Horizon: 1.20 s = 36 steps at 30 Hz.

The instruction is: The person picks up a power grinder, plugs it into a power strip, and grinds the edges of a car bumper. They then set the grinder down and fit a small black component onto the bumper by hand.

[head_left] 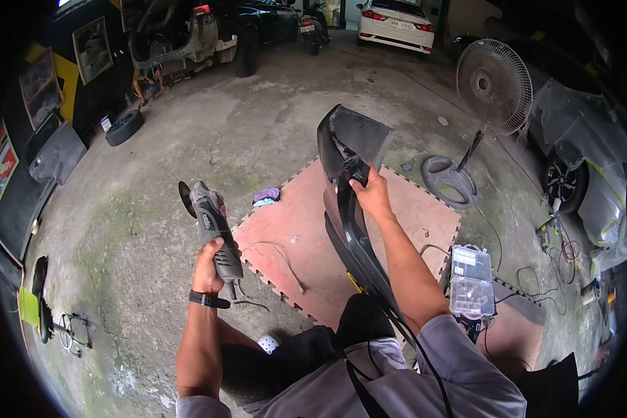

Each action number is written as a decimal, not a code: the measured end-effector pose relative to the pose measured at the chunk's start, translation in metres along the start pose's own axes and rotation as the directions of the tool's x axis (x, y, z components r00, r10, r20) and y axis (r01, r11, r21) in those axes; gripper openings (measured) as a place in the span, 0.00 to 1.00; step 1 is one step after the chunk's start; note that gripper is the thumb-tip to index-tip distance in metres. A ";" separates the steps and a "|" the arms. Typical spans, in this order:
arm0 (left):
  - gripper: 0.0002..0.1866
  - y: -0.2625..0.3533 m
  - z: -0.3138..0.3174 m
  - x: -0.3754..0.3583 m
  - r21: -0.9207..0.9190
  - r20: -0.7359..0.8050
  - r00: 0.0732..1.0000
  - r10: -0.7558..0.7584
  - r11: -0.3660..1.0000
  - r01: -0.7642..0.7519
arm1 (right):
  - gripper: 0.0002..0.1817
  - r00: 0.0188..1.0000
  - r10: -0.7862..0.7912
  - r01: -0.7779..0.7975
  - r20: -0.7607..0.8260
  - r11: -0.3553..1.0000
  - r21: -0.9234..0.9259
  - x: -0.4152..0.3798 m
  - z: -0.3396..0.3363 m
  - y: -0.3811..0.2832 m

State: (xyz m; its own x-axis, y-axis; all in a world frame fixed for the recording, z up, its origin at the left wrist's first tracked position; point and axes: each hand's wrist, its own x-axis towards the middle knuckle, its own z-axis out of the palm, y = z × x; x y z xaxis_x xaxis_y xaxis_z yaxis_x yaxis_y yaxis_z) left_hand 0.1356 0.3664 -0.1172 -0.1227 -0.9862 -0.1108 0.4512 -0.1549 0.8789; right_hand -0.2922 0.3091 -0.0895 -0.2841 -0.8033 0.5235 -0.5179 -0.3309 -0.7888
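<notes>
My left hand [209,266] is wrapped round the body of a grey and black angle grinder [211,223], with its dark disc pointing up and away to the left. The grinder's cord hangs from its lower end. In my right hand [370,197] is a long black plastic car part [359,240], gripped near its wide upper end. The fingers lie partly behind the part, with the thumb on top. Its narrow lower end reaches down beside my lap. Beneath the part lies a pink foam mat [292,230] on the concrete floor.
A standing fan [493,87] is at the right, near a plastic-covered car [585,160]. A clear organizer box [471,279] and cables lie at the right. Purple cloth [266,195] rests on the mat's left edge. A tire [125,128] and a white car [397,26] stand farther off.
</notes>
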 end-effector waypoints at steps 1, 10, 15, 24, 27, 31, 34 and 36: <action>0.24 -0.001 0.000 0.000 0.001 0.001 1.000 0.002 1.000 -0.002 | 0.20 0.998 -0.021 0.025 -0.059 0.998 0.057 -0.002 0.001 0.009; 0.33 -0.011 0.030 -0.015 -0.167 0.154 0.982 0.105 0.983 -0.079 | 0.13 0.882 0.425 -0.469 0.204 0.747 0.471 -0.201 -0.010 0.079; 0.36 -0.030 0.065 -0.023 -0.302 0.254 0.956 0.149 0.951 -0.068 | 0.34 0.245 0.255 -0.893 0.935 0.435 0.115 -0.243 0.061 0.023; 0.42 -0.023 0.066 -0.051 -0.371 0.417 0.901 0.120 0.928 0.048 | 0.21 0.626 0.166 -0.495 0.762 -0.671 0.552 -0.218 0.106 -0.018; 0.44 -0.001 0.043 -0.060 -0.281 0.337 0.930 0.148 0.958 -0.051 | 0.13 0.730 0.351 -0.375 0.586 -0.511 0.774 -0.210 0.069 0.006; 0.45 0.028 0.004 -0.068 -0.178 0.214 0.924 0.316 0.943 -0.281 | 0.09 0.751 0.443 -0.283 0.489 -0.453 0.845 -0.214 -0.004 0.000; 0.45 0.052 -0.035 -0.075 -0.110 0.144 0.886 0.440 0.897 -0.427 | 0.10 0.827 0.336 -0.197 0.450 -0.577 0.793 -0.225 -0.045 0.012; 0.44 0.060 -0.058 -0.079 -0.054 0.048 0.865 0.499 0.866 -0.497 | 0.10 0.862 0.291 -0.210 0.414 -0.538 0.816 -0.235 -0.053 0.035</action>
State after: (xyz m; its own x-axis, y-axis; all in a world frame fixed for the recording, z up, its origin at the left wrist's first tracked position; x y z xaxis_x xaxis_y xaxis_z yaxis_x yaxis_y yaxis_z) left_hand 0.2236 0.4319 -0.0826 0.0764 -0.9277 0.3653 0.4999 0.3526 0.7910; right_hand -0.2865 0.5125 -0.2232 -0.0614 -0.9942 0.0885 0.9970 -0.0569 0.0518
